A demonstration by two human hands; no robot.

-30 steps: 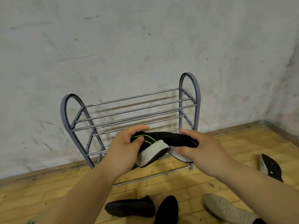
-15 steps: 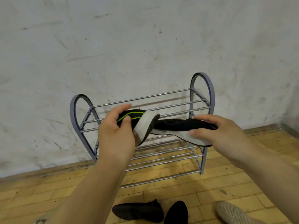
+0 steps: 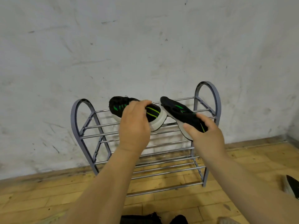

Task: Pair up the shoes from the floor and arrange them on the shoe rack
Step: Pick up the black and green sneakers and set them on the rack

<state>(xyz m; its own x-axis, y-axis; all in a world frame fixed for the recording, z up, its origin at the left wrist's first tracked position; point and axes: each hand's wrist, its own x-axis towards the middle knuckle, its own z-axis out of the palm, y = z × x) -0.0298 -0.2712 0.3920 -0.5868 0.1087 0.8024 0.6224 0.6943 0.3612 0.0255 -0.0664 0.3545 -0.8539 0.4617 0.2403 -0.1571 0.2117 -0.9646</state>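
A scuffed white wall (image 3: 145, 46) fills the far half of the scene, meeting a yellow wooden plank floor (image 3: 40, 196) below. Against the wall stands a grey metal shoe rack (image 3: 207, 94) with arched end frames and tiers of chrome bars. Both forearms reach out from the near edge toward its top tier.

The left hand (image 3: 134, 126) is closed over the heel end of the left sneaker (image 3: 118, 105), a black shoe with green stripes and a white sole, whose toe points to the far wall over the top bars; whether its sole rests on the bars cannot be told. The right hand (image 3: 205, 135) is clamped around the heel of the right sneaker (image 3: 176, 110), its match, thumb along the white sole. This shoe is tilted, toe raised toward the far left, above the right part of the top tier. The two shoes lie side by side, their near ends close together.

On the floor, a black shoe (image 3: 292, 186) with a pale sole shows at the right edge, and dark shoes (image 3: 140, 219) peek in at the near edge, with a pale shoe (image 3: 226, 220) beside them.
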